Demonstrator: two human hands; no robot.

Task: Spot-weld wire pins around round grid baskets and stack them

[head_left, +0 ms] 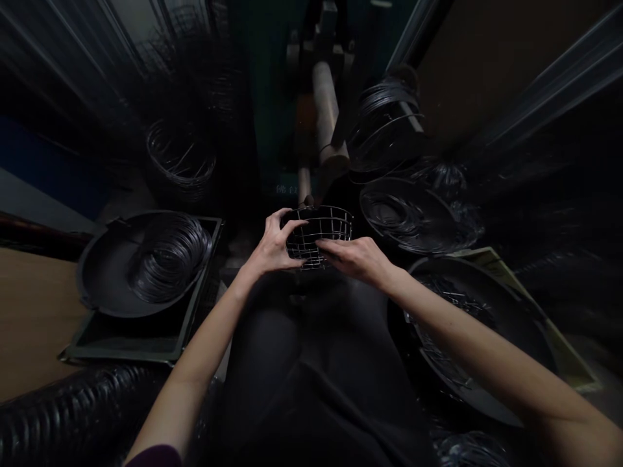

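A small wire basket [331, 224] of thin metal rods is held above my lap, just below the machine's electrode arm. My left hand [275, 245] grips its left side, with the thumb low and the fingers spread over the rim. From the right, my right hand [357, 256] closes on the basket's near side, its fingertips against the mesh. Whether those fingertips also pinch a loose wire is too dark to tell. The tip of the lower arm [304, 185] is right behind the basket's far rim.
A thick metal cylinder [327, 107] juts from the machine overhead. At left, a dark basin [104, 272] holds wire rings [170, 256]. On the right are a pan of wire rings [392, 214] and a larger basin [511, 318] of short wire pieces. Wire coils [180, 155] stand behind.
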